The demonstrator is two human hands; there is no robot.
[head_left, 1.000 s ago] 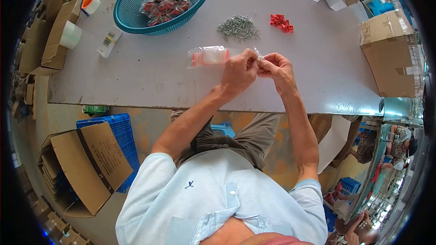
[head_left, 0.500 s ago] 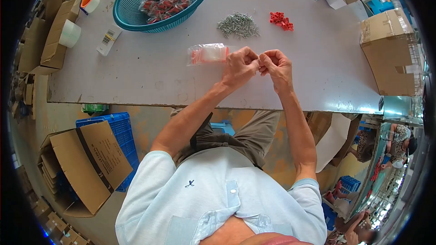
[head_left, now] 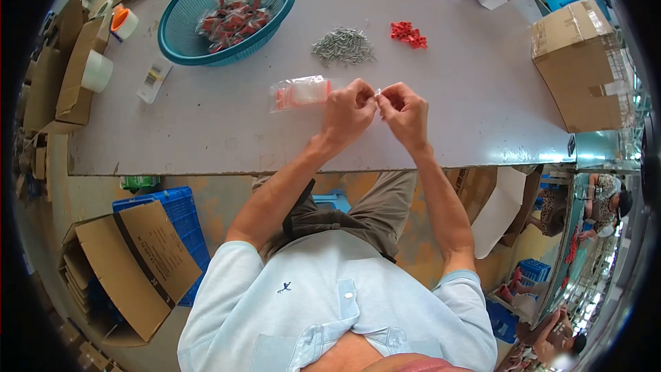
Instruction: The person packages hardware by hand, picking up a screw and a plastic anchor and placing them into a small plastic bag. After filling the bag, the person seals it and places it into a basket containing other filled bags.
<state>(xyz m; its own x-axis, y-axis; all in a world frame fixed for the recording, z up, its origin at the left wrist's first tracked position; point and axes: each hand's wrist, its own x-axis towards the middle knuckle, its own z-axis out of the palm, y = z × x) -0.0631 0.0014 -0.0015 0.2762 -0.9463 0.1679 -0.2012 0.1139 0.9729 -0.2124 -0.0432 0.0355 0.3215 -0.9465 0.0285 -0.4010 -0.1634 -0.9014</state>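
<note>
My left hand [head_left: 348, 114] and my right hand [head_left: 406, 116] meet fingertip to fingertip above the table. Both are closed in a pinch on a small whitish, shiny piece [head_left: 378, 92], mostly hidden by the fingers. Just left of my left hand lies a stack of small clear plastic bags [head_left: 300, 93] with red edges. Beyond my hands are a heap of grey metal screws [head_left: 343, 46] and, to its right, a smaller pile of red plastic parts [head_left: 409, 35].
A teal plastic basket [head_left: 169, 38] holding bagged red parts stands at the back left. Near it are a barcode label card [head_left: 154, 80] and tape rolls [head_left: 97, 71]. Cardboard boxes [head_left: 577, 72] flank the table. People sit at far right.
The view has shifted a little, so the table things appear further left and lower. My hands stay together, and the whitish piece now shows between the fingertips.
</note>
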